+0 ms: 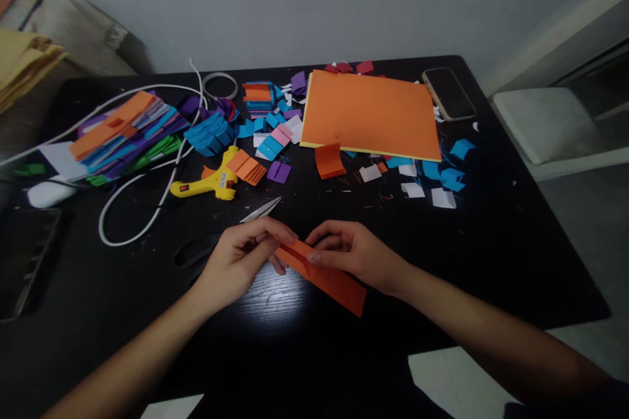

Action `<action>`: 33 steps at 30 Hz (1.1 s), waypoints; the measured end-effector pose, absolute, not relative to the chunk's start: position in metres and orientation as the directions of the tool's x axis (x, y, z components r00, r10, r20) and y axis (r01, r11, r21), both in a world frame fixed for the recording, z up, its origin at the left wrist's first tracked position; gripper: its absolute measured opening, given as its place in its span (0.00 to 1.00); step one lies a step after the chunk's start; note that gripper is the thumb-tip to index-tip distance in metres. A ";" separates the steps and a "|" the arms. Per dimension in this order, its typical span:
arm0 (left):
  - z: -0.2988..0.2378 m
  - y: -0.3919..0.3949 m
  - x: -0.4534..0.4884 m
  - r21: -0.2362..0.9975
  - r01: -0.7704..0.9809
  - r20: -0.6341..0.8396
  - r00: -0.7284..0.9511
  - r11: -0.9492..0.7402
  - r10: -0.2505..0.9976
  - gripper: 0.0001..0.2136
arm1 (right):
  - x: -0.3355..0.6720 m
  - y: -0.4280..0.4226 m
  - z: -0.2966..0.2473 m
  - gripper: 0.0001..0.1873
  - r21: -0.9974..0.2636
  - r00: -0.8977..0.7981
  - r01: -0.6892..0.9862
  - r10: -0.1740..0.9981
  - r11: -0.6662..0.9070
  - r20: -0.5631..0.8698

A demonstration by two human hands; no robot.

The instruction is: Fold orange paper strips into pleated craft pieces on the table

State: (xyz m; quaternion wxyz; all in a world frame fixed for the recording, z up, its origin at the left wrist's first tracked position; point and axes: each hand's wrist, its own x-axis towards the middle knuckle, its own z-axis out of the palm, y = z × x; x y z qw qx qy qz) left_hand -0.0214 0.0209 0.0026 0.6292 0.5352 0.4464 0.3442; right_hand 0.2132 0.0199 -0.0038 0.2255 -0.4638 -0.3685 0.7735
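An orange paper strip (pixel 339 286), partly folded, is held between both hands above the near part of the table. My left hand (pixel 240 255) pinches its upper left end between thumb and fingers. My right hand (pixel 351 250) grips the strip near its middle, thumb on the near face, while the free end slants down to the right. Beyond my left hand lie scissors (pixel 263 209), blades pointing away; their dark handles are partly behind that hand. A small curved orange paper piece (pixel 329 162) rests farther back on the table.
A yellow glue gun (pixel 211 184) and a looping white cable (pixel 105 213) lie at left, near stacked coloured strips (pixel 132 131). Orange sheets (pixel 371 114) lie at the back among scattered paper pieces. A phone (pixel 449 93) is at the back right corner of the black table (pixel 501 242).
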 end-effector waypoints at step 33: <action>0.001 0.011 -0.010 0.958 -0.101 -0.200 0.434 0.268 0.878 0.18 | 0.208 0.013 -0.004 0.05 -0.945 -0.332 -0.058 0.899 -0.321 -0.285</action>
